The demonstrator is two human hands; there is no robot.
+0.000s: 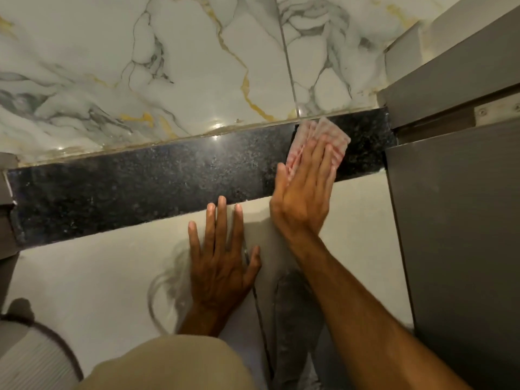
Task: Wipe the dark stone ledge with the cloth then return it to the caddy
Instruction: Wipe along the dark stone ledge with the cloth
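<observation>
The right hand's (pixel 302 190) fingers (pixel 320 159) lay flat and close together, pressing the pink cloth (pixel 320 136) onto the dark ledge (pixel 140 187) near its right end, beside the grey cabinet (pixel 455 220). The left hand (pixel 221 254) rested spread-fingered on the pale tile (pixel 98 277) below.

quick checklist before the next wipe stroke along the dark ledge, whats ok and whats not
1. Cloth flat on the dark stone ledge: ok, it lies near the ledge's right end.
2. Right hand pressing the cloth: ok, fingers spread flat over it.
3. Left hand clear of the ledge: ok, it rests open on the pale surface below, fingertips close to the ledge edge.
4. Path to the left free: ok, nothing lies on the ledge.
5. Right end reached: cannot tell; a short strip shows between the cloth and the grey cabinet.
6. Caddy ready for return: cannot tell, it is not in view.
</observation>
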